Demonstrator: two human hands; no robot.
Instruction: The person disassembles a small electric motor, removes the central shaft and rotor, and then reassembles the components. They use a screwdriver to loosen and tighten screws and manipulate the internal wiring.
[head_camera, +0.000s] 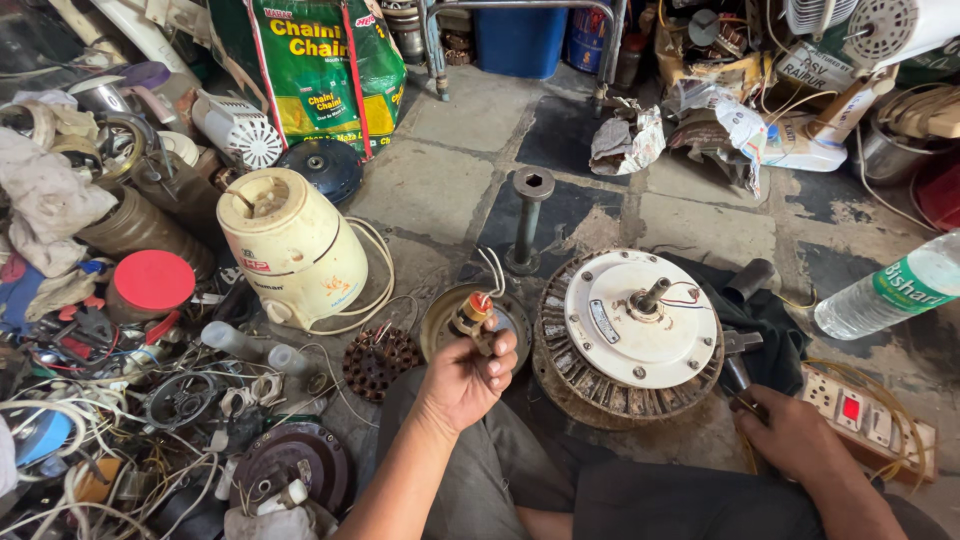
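My left hand (468, 372) pinches small wired part (474, 312) (red-tipped), fingers closed around it. My right hand (790, 432) grips tool (737, 372) beside fan motor (630, 335), fingers wrapped shut.

left hand (468, 375) raised, grip closed, right hand (790, 435) lowered, curled

We see a cream mixer base (292, 248) with a white cord at the left. Just left of it sits a jar with a red lid (150, 282). A green sack (320, 62) leans at the top. A clear water bottle (890, 285) lies at the right edge. A grey metal post (528, 215) stands in the middle.
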